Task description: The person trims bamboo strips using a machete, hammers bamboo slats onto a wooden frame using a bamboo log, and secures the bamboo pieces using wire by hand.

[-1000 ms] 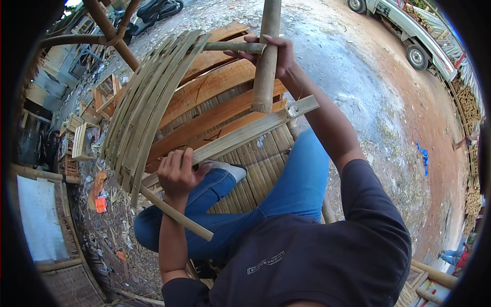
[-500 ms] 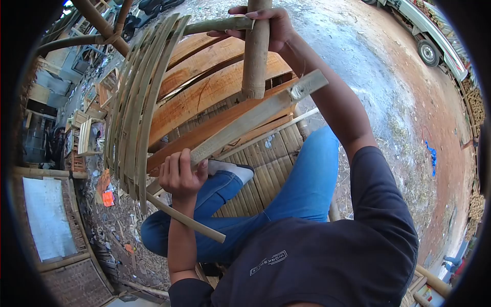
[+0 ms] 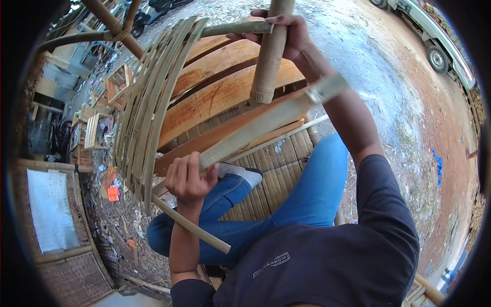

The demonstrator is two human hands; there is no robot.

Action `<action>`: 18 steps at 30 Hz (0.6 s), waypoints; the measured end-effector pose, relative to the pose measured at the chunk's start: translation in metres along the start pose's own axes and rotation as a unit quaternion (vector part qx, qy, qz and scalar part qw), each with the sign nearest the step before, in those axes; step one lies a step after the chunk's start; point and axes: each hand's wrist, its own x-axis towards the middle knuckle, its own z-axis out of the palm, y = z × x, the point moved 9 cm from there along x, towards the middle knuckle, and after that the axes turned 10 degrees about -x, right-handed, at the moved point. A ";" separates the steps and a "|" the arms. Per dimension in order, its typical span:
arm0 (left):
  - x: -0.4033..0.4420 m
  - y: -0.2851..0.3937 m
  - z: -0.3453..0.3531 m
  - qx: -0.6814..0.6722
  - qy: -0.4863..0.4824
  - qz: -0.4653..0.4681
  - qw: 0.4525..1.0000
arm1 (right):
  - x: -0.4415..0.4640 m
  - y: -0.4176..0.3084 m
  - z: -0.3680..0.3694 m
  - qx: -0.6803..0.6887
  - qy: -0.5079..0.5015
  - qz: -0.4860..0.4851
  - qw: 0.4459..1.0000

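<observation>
- Here, my left hand [image 3: 188, 179] is closed around the near end of a flat bamboo strip [image 3: 255, 130], fingers curled over it and the thumb pointing along toward its far end.
- That strip slants up and to the right, over the reddish-brown boards [image 3: 220, 102] and below the thick pole's lower end, its far tip in front of my right forearm.
- My right hand [image 3: 291, 36] is clamped on the thick bamboo pole [image 3: 270, 61], thumb on the near face, fingers reaching round behind.
- The upper rod [image 3: 230, 29] ends at that pole, by my fingers; I can't tell whether it is seated in it.
- Bowed bamboo slats [image 3: 161, 110] run between the upper rod and the lower rod [image 3: 204, 234], whose free end sticks out past my left forearm.
- Compared with half a second ago, both grips look the same, and everything sits further right in view.
- The strip, crisp then, is smeared by motion now, and its tip overlaps more of my right forearm.
</observation>
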 end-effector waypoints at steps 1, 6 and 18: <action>-0.003 0.002 -0.002 -0.001 0.003 0.014 1.000 | 0.001 0.001 0.001 0.003 0.008 -0.011 1.000; -0.020 0.012 0.012 0.085 -0.048 -0.014 0.995 | 0.001 0.011 -0.001 0.029 0.015 -0.003 0.999; -0.149 0.034 -0.007 -0.131 -0.241 -0.154 0.949 | -0.008 0.020 -0.013 0.031 0.001 0.016 0.999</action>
